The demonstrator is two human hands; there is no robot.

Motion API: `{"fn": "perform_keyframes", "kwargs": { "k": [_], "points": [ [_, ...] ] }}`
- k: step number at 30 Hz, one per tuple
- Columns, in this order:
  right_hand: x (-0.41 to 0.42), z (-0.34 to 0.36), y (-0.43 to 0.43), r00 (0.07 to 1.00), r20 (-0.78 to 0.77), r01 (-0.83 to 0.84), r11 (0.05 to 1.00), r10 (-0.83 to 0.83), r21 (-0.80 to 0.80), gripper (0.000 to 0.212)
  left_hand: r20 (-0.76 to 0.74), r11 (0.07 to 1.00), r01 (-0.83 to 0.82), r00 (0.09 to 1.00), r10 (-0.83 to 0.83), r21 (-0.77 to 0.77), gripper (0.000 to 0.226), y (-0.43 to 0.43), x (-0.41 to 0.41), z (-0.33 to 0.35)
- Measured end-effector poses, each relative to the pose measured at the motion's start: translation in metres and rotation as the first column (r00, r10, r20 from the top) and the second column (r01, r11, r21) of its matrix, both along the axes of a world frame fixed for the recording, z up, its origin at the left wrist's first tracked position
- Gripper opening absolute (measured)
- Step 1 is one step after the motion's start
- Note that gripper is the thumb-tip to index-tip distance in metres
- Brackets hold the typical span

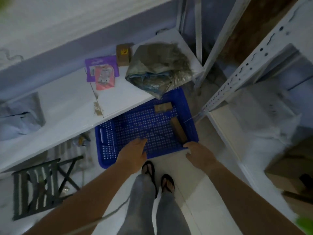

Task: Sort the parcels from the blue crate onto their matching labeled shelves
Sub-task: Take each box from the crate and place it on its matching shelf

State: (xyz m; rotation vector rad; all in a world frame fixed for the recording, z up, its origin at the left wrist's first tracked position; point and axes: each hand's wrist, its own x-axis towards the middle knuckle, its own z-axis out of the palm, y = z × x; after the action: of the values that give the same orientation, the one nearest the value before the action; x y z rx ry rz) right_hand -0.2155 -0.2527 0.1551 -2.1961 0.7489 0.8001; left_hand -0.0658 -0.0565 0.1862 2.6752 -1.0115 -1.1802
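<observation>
Two parcels, far box (pixel 163 107) and right box (pixel 179 132), are remaining in the blue crate (pixel 107 143); left hand (pixel 133 150) and right hand (pixel 199 150) are hovering over it, grips wide and empty; four more are sitting on the shelf (pixel 122 93).

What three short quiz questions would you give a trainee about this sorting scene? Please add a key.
1. Multiple choice: along which wall of the blue crate does the long brown parcel lie? A) left B) right C) near
2. True or false: the left hand grips a parcel.
3. Fill in: on the shelf, the pink packet lies on top of the ___ packet.

Key: 1 B. 2 false, its fingers are straight and hold nothing. 3 purple.
</observation>
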Motion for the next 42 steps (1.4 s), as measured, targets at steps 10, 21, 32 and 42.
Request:
{"fn": "perform_keyframes", "kwargs": {
  "k": [10, 21, 32, 42],
  "points": [
    [0.024, -0.223, -0.044, 0.986, -0.029, 0.161, 0.987, -0.161, -0.024, 0.042, -0.015, 0.992, 0.119, 0.993, -0.119, 0.052, 0.061, -0.11, 0.088, -0.251],
    [0.108, -0.443, -0.064, 0.914, -0.374, 0.116, 0.984, -0.158, -0.133, 0.087, -0.392, 0.998, -0.047, 0.918, 0.063, 0.05, 0.057, -0.147, 0.057, -0.475],
    [0.131, -0.472, -0.03, 0.995, -0.062, 0.048, 0.937, -0.074, -0.346, 0.064, -0.738, 0.606, -0.695, 0.161, 0.655, 0.387, 0.059, -0.166, 0.055, -0.508],
    [0.097, -0.367, -0.021, 0.889, 0.308, 0.316, 0.941, -0.338, 0.119, 0.038, -0.691, 0.476, -0.852, 0.209, 0.692, 0.219, 0.046, -0.139, 0.09, -0.405]
  ]
}}
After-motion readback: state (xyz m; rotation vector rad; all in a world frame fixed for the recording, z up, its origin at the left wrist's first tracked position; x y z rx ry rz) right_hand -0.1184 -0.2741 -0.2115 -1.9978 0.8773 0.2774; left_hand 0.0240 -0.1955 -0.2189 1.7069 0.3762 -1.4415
